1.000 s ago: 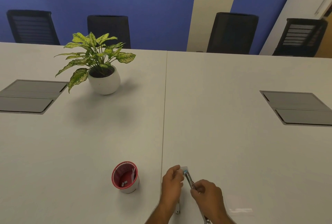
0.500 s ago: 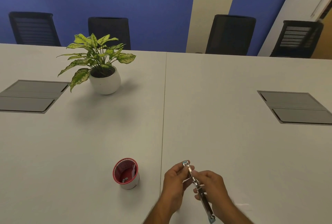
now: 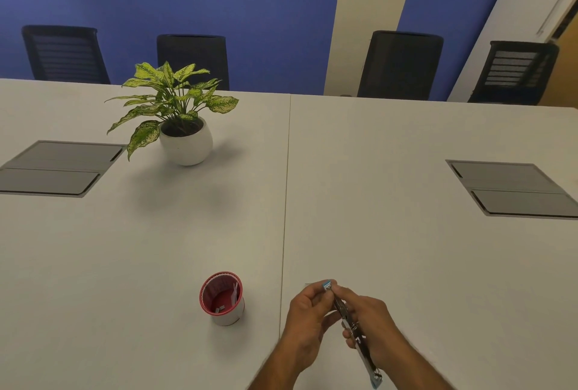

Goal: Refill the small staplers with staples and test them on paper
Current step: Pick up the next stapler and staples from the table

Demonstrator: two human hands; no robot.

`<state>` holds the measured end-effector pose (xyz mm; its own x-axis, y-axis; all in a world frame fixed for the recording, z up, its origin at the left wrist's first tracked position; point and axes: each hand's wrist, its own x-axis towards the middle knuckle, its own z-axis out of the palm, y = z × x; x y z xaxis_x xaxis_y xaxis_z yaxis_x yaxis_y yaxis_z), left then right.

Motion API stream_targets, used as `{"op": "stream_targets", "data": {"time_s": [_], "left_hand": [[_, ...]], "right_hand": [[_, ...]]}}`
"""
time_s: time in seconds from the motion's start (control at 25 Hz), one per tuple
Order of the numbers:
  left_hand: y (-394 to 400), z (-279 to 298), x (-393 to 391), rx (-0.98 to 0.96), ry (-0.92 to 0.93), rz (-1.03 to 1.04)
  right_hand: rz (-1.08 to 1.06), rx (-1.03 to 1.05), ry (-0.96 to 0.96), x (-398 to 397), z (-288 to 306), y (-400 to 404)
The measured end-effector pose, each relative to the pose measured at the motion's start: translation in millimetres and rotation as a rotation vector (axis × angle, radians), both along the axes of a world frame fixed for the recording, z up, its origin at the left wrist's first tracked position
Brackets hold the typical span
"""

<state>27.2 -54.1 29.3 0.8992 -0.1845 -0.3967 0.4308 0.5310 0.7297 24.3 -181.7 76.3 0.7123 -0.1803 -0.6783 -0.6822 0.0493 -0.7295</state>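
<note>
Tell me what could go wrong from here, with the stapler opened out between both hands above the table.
1. The stapler is held in the air, gripped by the left hand and right hand; a loose staple strip could drop onto the table.
2. Fingertips sit close to its metal channel, so a pinch is possible if it snaps shut.
3. The red cup stands near the left forearm and might be knocked over.

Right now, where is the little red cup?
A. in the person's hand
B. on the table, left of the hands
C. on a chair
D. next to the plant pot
B: the red cup stands on the white table, left of the left hand and right hand, which hold the opened stapler.
</note>
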Motion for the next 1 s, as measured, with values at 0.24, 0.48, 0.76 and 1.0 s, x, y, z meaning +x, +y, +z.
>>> {"op": "stream_targets", "data": {"time_s": [0.24, 0.48, 0.76, 1.0], "left_hand": [[-0.5, -2.4, -3.4, -0.015, 0.048, 0.040], [0.0, -2.6, -6.3, 0.012, 0.079, 0.045], [0.2, 4.6, -8.9, 0.046, 0.111, 0.081], [9.8, 9.5, -6.2, 0.029, 0.124, 0.128]], "right_hand": [[0.044, -0.024, -0.045, -2.2, 3.0, -0.2], [0.104, -0.043, -0.083, -5.1, 9.9, -0.9], [0.171, -0.035, -0.115, -4.6, 8.9, -8.6], [0.296, 0.012, -0.275, -9.4, 5.5, -16.1]]}}
